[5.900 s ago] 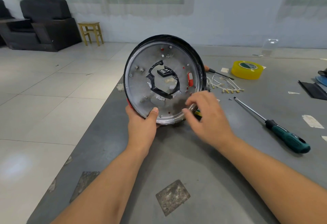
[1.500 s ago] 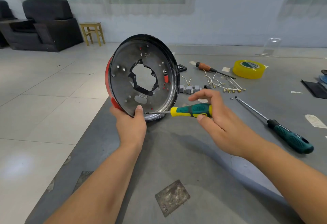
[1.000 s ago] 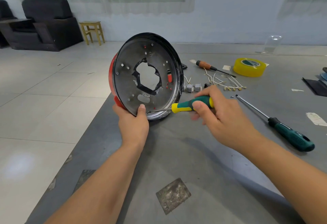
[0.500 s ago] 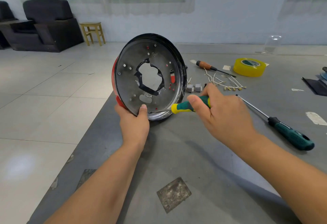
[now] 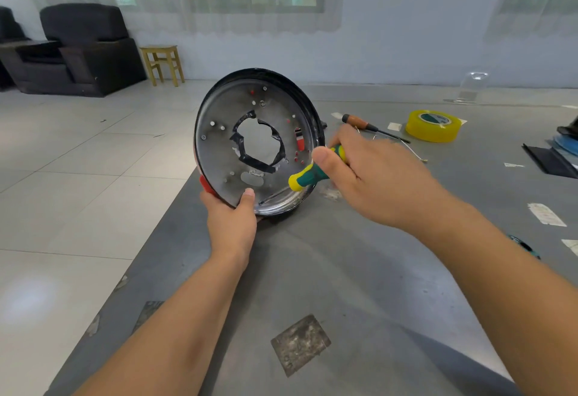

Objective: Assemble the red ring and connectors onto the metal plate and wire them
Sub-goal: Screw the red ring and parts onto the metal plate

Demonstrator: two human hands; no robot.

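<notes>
The round metal plate [image 5: 225,151] stands on edge at the table's left side, its hollow face toward me and a jagged hole in its middle. A strip of the red ring [image 5: 205,183] shows behind its lower left rim. My left hand [image 5: 231,223] grips the bottom rim, thumb inside. My right hand [image 5: 369,176] holds a green-and-yellow screwdriver [image 5: 309,173] whose tip rests on the plate's lower inside near my thumb. The connectors and most of the wires are hidden behind my right hand.
On the grey table [image 5: 344,270] lie an orange-handled screwdriver [image 5: 362,123], a yellow tape roll [image 5: 433,125], a wire end [image 5: 417,156] and paper scraps. A dark object [image 5: 547,161] sits at the right edge. The table's left edge drops to a tiled floor.
My right hand has swung the screwdriver handle up and closer to the plate, so the shaft now slants down to the lower rim. The plate has turned slightly more toward me.
</notes>
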